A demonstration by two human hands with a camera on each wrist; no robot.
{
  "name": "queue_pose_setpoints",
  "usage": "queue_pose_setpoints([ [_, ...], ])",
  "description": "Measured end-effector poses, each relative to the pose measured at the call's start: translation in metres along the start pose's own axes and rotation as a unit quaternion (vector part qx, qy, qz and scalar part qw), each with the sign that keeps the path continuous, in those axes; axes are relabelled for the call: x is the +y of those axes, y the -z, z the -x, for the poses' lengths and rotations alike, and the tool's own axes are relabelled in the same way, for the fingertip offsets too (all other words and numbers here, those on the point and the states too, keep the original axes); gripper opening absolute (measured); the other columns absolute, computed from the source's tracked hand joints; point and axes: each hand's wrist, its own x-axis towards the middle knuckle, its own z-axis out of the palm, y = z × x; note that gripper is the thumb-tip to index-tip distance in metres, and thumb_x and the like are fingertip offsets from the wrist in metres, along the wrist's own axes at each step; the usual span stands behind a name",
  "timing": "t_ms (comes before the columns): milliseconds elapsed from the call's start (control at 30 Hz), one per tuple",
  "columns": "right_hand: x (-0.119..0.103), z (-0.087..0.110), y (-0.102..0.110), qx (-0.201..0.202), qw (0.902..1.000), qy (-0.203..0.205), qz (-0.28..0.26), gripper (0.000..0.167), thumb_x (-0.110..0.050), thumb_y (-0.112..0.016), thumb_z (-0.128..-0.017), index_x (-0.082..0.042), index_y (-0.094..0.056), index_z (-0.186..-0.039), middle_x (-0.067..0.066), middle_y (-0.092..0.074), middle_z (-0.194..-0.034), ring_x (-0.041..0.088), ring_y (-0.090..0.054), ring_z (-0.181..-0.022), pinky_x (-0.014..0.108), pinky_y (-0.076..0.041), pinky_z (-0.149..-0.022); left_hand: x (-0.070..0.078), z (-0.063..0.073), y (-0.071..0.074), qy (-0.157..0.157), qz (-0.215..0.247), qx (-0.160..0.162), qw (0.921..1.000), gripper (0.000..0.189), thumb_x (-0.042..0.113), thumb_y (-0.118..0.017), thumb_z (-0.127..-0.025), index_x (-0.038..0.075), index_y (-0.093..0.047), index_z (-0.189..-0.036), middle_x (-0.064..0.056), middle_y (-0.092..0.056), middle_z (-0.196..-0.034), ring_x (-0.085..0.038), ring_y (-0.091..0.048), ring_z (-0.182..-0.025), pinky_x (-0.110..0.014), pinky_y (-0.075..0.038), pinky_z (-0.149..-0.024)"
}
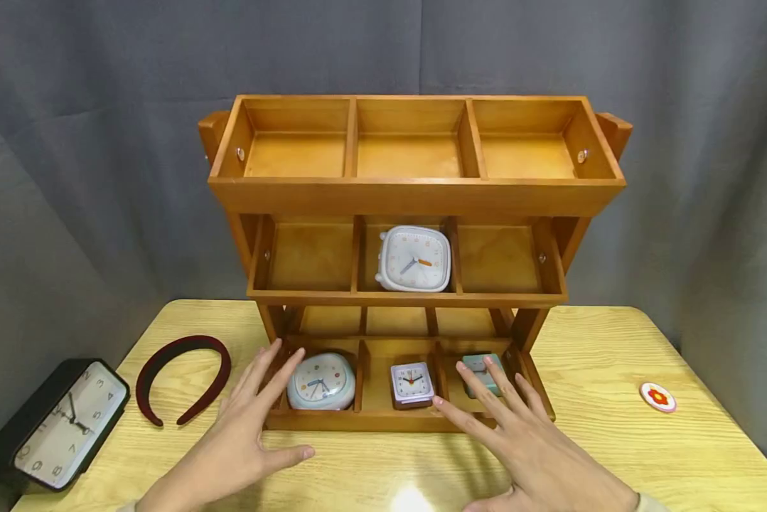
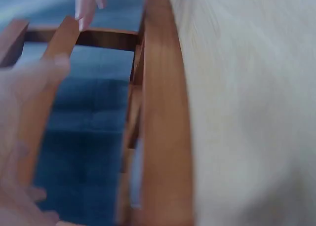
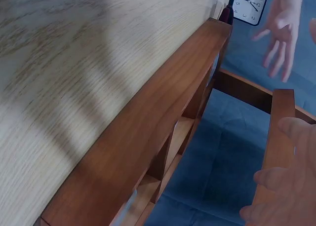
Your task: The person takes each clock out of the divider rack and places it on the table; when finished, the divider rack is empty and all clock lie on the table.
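My left hand [image 1: 239,437] is spread in front of the bottom tier of a wooden three-tier rack [image 1: 415,195], its fingertips by the left compartment. A rounded pale blue alarm clock [image 1: 321,382] sits there. My right hand [image 1: 524,444], also spread and holding nothing, partly covers a small green clock [image 1: 479,367] in the right compartment. Between them, a small lilac square clock [image 1: 411,382] occupies the bottom middle compartment. A white alarm clock [image 1: 415,259] lies in the middle tier's centre. From the head view I cannot tell whether fingertips touch the rack.
On the table's left are a dark red headband [image 1: 183,377] and a large black-cased clock [image 1: 57,425], tilted. A round white badge with a red flower [image 1: 658,397] lies on the right of the wooden table [image 1: 601,355]. Grey cloth [image 1: 709,178] hangs behind.
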Motion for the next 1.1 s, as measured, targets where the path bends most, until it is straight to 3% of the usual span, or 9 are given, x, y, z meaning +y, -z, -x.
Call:
queue_pose_setpoints([
  [67,-0.001,0.0,0.0,0.003,1.0,0.002,-0.004,0.101,-0.075,-0.061,-0.073,-0.029,-0.023,-0.154,0.011,-0.003,-0.164,0.04,0.006,-0.149,0.078,-0.03,-0.09,-0.01,-0.001,-0.005,0.039,0.047,0.021,0.9979,0.109,0.047,-0.084,-0.069,0.038,-0.015,-0.154,-0.014,-0.006,-0.162,-0.056,-0.016,-0.141,-0.079,-0.032,-0.09],
  [167,-0.001,0.0,0.0,0.008,0.9999,0.002,-0.01,0.102,-0.075,-0.063,-0.072,-0.028,-0.024,-0.154,0.012,-0.003,-0.164,0.04,0.006,-0.149,0.08,-0.03,-0.09,-0.027,-0.004,-0.014,0.082,0.076,0.042,0.9928,0.11,0.042,-0.087,-0.067,0.029,-0.022,-0.154,-0.023,-0.015,-0.157,-0.058,-0.024,-0.136,-0.075,-0.04,-0.087],
  [300,-0.001,0.001,0.001,0.012,0.9999,0.001,-0.009,0.102,-0.075,-0.063,-0.072,-0.028,-0.026,-0.154,0.012,-0.003,-0.164,0.04,0.005,-0.15,0.08,-0.032,-0.088,-0.047,-0.009,-0.026,0.13,0.075,0.046,0.9876,0.108,0.041,-0.088,-0.065,0.01,-0.031,-0.15,-0.025,-0.032,-0.15,-0.052,-0.039,-0.131,-0.068,-0.043,-0.092],
  [433,-0.001,0.002,0.0,0.01,0.9999,0.002,-0.006,0.101,-0.073,-0.065,-0.072,-0.027,-0.026,-0.154,0.013,-0.003,-0.164,0.039,0.006,-0.15,0.08,-0.034,-0.086,-0.058,-0.013,-0.034,0.167,0.054,0.043,0.9835,0.101,0.041,-0.088,-0.065,0.002,-0.039,-0.144,-0.028,-0.043,-0.144,-0.05,-0.047,-0.126,-0.063,-0.044,-0.095],
  [600,0.0,0.005,0.0,0.008,0.9999,0.001,-0.015,0.098,-0.068,-0.067,-0.075,-0.028,-0.026,-0.154,0.013,-0.004,-0.164,0.038,0.009,-0.15,0.08,-0.036,-0.082,-0.059,-0.015,-0.038,0.177,0.032,0.061,0.9818,0.094,0.036,-0.089,-0.065,0.0,-0.046,-0.14,-0.029,-0.049,-0.14,-0.049,-0.051,-0.122,-0.06,-0.045,-0.095],
  [733,-0.001,0.002,0.002,-0.004,0.9988,-0.005,-0.049,0.091,-0.063,-0.065,-0.081,-0.028,-0.024,-0.154,0.01,-0.003,-0.164,0.038,0.005,-0.15,0.077,-0.035,-0.088,-0.06,-0.013,-0.037,0.175,0.025,0.067,0.9821,0.094,0.036,-0.089,-0.065,-0.001,-0.046,-0.14,-0.028,-0.051,-0.138,-0.048,-0.053,-0.121,-0.059,-0.047,-0.095],
  [833,-0.001,-0.004,0.004,-0.005,0.9955,-0.009,-0.094,0.09,-0.059,-0.067,-0.082,-0.027,-0.024,-0.154,0.006,-0.007,-0.164,0.038,-0.008,-0.149,0.075,-0.035,-0.092,-0.061,-0.012,-0.037,0.173,0.02,0.067,0.9825,0.094,0.036,-0.089,-0.066,-0.002,-0.046,-0.14,-0.028,-0.052,-0.136,-0.048,-0.053,-0.12,-0.059,-0.047,-0.094],
  [967,0.003,-0.018,0.002,0.026,0.988,0.001,-0.152,0.09,-0.05,-0.074,-0.08,-0.024,-0.029,-0.153,0.004,-0.021,-0.161,0.036,-0.035,-0.14,0.065,-0.045,-0.092,-0.061,-0.013,-0.038,0.176,0.018,0.066,0.9821,0.093,0.034,-0.089,-0.066,-0.001,-0.047,-0.14,-0.029,-0.052,-0.136,-0.049,-0.052,-0.121,-0.06,-0.045,-0.095],
  [1100,0.009,-0.037,-0.002,0.047,0.9772,-0.004,-0.207,0.09,-0.042,-0.08,-0.077,-0.025,-0.032,-0.151,0.0,-0.035,-0.153,0.028,-0.045,-0.134,0.056,-0.048,-0.093,-0.061,-0.016,-0.04,0.171,0.02,0.071,0.9825,0.092,0.032,-0.089,-0.066,-0.001,-0.047,-0.14,-0.028,-0.053,-0.135,-0.048,-0.053,-0.12,-0.06,-0.046,-0.095],
])
